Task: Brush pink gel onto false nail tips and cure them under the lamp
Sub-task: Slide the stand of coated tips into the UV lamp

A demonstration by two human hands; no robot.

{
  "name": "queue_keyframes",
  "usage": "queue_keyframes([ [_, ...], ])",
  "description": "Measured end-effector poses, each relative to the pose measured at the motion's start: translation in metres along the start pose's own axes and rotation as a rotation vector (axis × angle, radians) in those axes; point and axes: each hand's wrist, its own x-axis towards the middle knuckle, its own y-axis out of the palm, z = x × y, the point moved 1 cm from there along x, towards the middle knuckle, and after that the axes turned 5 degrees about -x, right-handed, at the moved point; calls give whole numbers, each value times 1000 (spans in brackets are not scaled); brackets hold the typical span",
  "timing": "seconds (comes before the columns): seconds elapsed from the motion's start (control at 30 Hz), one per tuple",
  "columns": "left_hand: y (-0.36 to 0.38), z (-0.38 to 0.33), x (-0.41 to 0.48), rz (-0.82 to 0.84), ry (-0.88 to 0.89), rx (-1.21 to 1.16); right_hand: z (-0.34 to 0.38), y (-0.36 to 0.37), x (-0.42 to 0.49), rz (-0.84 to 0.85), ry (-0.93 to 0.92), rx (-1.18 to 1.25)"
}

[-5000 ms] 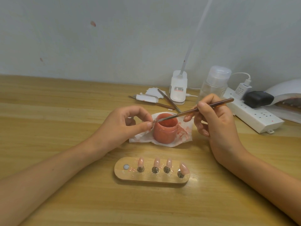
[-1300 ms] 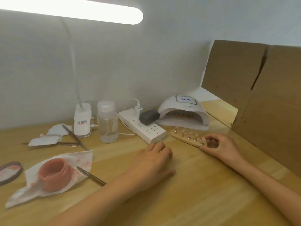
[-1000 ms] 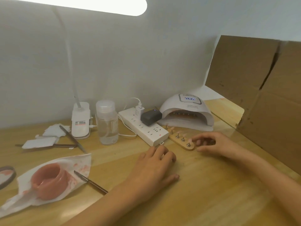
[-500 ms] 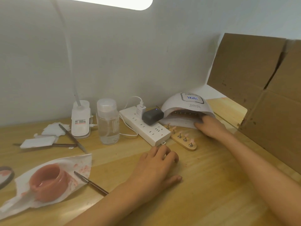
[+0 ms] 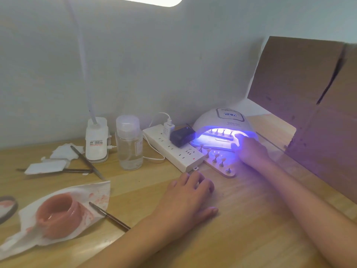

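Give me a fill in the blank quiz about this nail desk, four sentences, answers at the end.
1. The curing lamp is switched ___, glowing violet inside.
2. The left hand rests on the ___, holding nothing.
3. The open jar on the tissue holds ___ gel.
4. A wooden holder of nail tips lies in front of the lamp, beside the white ___ strip.
Answers: on; table; pink; power.
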Motion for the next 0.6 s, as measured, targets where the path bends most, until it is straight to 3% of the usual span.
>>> queue_keyframes([
  [0.3, -1, 1, 0, -1, 13, -15, 12, 5, -2, -205, -32, -104],
  [0.6, 1, 2, 1, -15, 18, -11, -48, -18, -69, -33, -85, 97],
])
